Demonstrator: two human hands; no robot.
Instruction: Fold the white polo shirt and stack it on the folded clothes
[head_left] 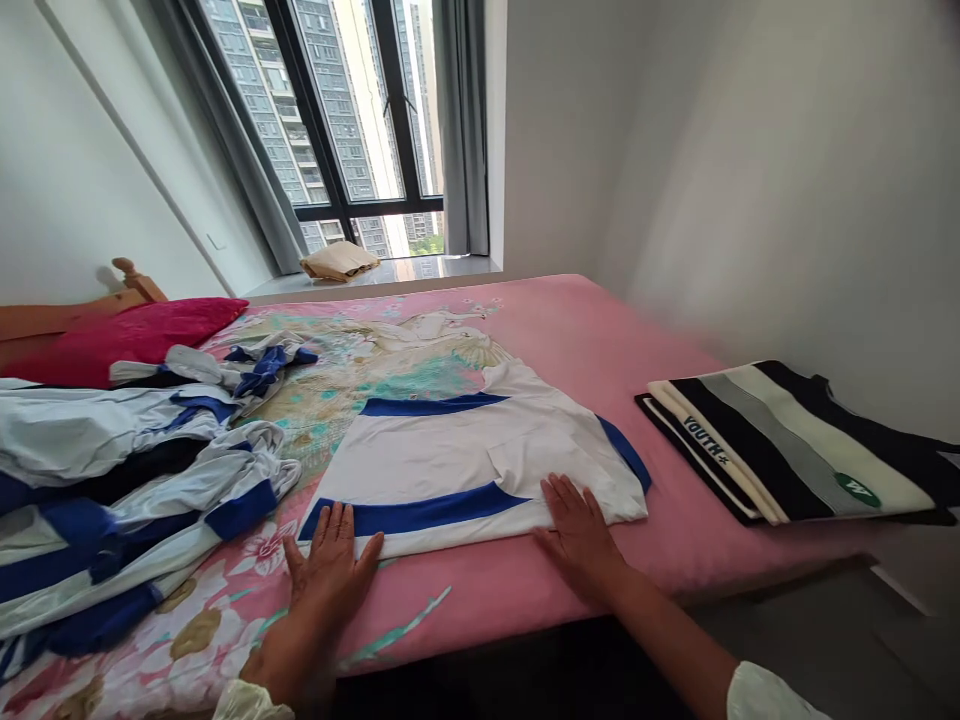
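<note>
A white shirt point(427, 453) with blue bands lies spread out on the bed in front of me, a few wrinkles near its middle. On its near left corner rests my left hand point(330, 565), fingers stretched out flat over the blue band. My right hand point(581, 540) lies flat on the white cloth near the shirt's lower right part, its fingers spread a little. Neither hand grips anything.
A heap of white and blue clothes point(142, 430) lies at the left beside a red pillow point(150, 335). Folded black, grey and cream garments point(780, 440) are stacked at the right on the pink bed point(600, 330). A folded beige cloth point(339, 262) sits on the windowsill.
</note>
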